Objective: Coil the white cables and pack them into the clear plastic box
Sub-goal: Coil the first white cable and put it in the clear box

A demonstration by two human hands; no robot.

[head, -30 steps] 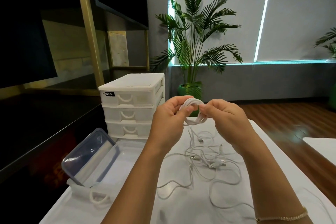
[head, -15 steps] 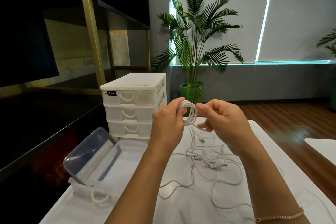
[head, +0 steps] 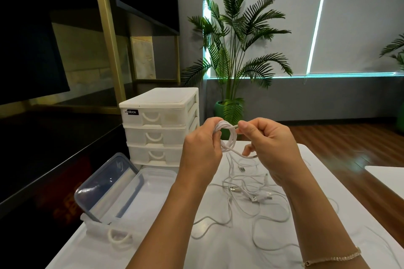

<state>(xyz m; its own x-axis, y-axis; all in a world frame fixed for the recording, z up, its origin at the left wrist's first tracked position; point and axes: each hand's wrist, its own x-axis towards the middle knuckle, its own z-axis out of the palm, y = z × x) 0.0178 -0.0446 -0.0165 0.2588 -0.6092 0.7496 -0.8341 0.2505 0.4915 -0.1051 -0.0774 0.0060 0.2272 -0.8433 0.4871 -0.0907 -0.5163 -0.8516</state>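
A small coil of white cable [head: 229,137] hangs in the air above the white table [head: 218,251]. My left hand [head: 202,149] grips the coil at its top left. My right hand [head: 270,145] pinches the cable's free end just right of the coil, and a loose loop runs under that hand. Several uncoiled white cables [head: 251,194] with USB plugs lie tangled on the table below my hands. The clear plastic box [head: 140,188] stands open at the left, its lid [head: 105,183] leaning up against its left side.
A white three-drawer organiser [head: 160,125] stands at the table's far left, behind the box. A removed white drawer [head: 109,231] lies near the table's front left. A potted palm [head: 234,50] stands beyond the table, a second white table edge [head: 387,177] to the right.
My right hand has drawn the cable's end out to the right of the coil, and a loop now hangs below it. My left hand keeps its grip on the coil.
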